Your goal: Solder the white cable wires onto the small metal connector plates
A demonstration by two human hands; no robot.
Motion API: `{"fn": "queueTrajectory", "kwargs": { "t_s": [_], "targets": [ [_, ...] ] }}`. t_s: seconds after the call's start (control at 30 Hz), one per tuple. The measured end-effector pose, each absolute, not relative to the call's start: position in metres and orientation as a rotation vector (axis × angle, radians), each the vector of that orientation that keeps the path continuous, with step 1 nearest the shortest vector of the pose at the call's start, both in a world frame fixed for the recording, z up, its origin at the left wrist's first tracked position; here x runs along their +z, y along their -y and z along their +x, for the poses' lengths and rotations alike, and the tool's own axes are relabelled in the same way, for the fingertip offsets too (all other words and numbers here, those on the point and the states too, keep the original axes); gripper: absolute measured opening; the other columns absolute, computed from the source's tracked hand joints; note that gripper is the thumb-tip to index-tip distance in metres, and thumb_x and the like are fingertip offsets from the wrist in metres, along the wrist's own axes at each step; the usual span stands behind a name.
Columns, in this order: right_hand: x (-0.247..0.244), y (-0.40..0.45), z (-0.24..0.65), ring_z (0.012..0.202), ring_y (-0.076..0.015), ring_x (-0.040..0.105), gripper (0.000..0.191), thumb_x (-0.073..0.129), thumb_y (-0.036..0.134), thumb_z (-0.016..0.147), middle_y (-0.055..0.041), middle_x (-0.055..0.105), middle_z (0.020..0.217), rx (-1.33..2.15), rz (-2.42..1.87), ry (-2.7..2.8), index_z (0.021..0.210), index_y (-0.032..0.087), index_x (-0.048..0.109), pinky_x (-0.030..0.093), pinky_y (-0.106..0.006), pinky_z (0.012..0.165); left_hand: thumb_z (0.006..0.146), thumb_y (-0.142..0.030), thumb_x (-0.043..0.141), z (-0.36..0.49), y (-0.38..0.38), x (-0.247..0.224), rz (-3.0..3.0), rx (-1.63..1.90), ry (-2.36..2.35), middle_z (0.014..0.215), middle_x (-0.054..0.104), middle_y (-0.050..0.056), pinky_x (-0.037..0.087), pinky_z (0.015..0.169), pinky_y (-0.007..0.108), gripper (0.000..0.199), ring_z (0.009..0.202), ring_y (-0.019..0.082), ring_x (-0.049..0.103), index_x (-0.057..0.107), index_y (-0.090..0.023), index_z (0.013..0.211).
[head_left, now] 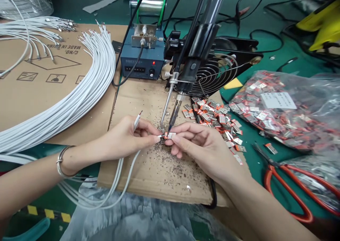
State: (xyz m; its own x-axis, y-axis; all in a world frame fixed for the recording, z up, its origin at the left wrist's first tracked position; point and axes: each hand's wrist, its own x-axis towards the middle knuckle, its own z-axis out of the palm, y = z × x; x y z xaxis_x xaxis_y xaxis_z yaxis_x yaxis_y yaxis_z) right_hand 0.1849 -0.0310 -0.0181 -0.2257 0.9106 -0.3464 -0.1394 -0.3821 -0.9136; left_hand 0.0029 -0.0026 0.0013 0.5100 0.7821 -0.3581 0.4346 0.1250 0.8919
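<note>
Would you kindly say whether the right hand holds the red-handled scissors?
No, the right hand holds a small metal connector; the scissors lie apart.

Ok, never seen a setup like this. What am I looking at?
No robot here: one view from a head-worn camera, looking down at the wearer's bare hands. The left hand pinches a white cable; the right hand holds a small metal connector against its end. A stand-mounted soldering iron points down at where they meet; whether it touches is too small to tell. Behind it are a blue control box and a wire spool. On the cardboard lies a pile of loose connectors. A cable bundle is on the left; red-handled scissors and a clear bag of connectors are on the right.
</note>
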Motion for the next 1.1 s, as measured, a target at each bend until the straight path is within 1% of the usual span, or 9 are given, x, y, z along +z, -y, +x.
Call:
{"fn": "queueTrajectory", "kwargs": {
  "t_s": [0.13,0.4,0.6,0.83,1.0,1.1],
  "targets": [
    [-0.0185,0.0314,0.1862,0.048,-0.0075,0.06,0.014,0.074,0.025,0.065,-0.0018,0.068,0.061,1.717,-1.224,1.04,0.074,0.016,0.067,0.049,-0.014,0.043,0.073,-0.025,0.058,0.0038,0.0006,0.0012,1.492,0.337,-1.105,0.074,0.068,0.006,0.04,0.056,0.023,0.021,0.063,0.012,0.054,0.069,-0.009,0.079],
    [-0.0191,0.0318,0.1881,0.048,-0.0062,0.059,0.011,0.073,0.024,0.067,-0.0026,0.07,0.063,1.739,-1.193,1.028,0.075,0.017,0.069,0.047,-0.012,0.043,0.072,-0.027,0.058,0.0036,0.0012,0.0012,1.467,0.338,-1.138,0.073,0.066,0.005,0.038,0.053,0.023,0.021,0.062,0.012,0.054,0.069,-0.011,0.08],
    [-0.0186,0.0324,0.189,0.048,-0.0059,0.058,0.011,0.073,0.024,0.067,-0.0031,0.071,0.065,1.734,-1.2,1.041,0.076,0.019,0.069,0.046,-0.013,0.043,0.072,-0.027,0.058,0.0029,0.0027,0.0018,1.461,0.335,-1.136,0.071,0.064,0.004,0.036,0.052,0.023,0.021,0.061,0.012,0.051,0.068,-0.011,0.08],
    [-0.0176,0.0321,0.1875,0.046,-0.0059,0.056,0.013,0.073,0.025,0.066,-0.0029,0.071,0.064,1.721,-1.243,1.041,0.075,0.018,0.068,0.045,-0.013,0.042,0.073,-0.027,0.058,0.0026,0.0025,-0.0001,1.474,0.335,-1.13,0.068,0.062,0.003,0.036,0.052,0.023,0.021,0.059,0.011,0.049,0.068,-0.011,0.08],
    [-0.0164,0.0311,0.1882,0.046,-0.0054,0.056,0.012,0.073,0.026,0.066,-0.0025,0.071,0.064,1.729,-1.252,1.046,0.073,0.018,0.068,0.045,-0.013,0.042,0.073,-0.029,0.058,0.0021,0.0028,-0.0012,1.484,0.35,-1.128,0.062,0.059,0.001,0.033,0.048,0.021,0.02,0.054,0.009,0.045,0.068,-0.013,0.079],
    [-0.0156,0.0309,0.1879,0.046,-0.0051,0.056,0.013,0.073,0.026,0.066,-0.0026,0.071,0.064,1.729,-1.262,1.051,0.073,0.017,0.068,0.045,-0.013,0.042,0.074,-0.029,0.058,0.002,0.0028,-0.0013,1.482,0.35,-1.124,0.064,0.059,0.001,0.033,0.048,0.021,0.02,0.055,0.009,0.044,0.068,-0.013,0.079]
  ]
}}
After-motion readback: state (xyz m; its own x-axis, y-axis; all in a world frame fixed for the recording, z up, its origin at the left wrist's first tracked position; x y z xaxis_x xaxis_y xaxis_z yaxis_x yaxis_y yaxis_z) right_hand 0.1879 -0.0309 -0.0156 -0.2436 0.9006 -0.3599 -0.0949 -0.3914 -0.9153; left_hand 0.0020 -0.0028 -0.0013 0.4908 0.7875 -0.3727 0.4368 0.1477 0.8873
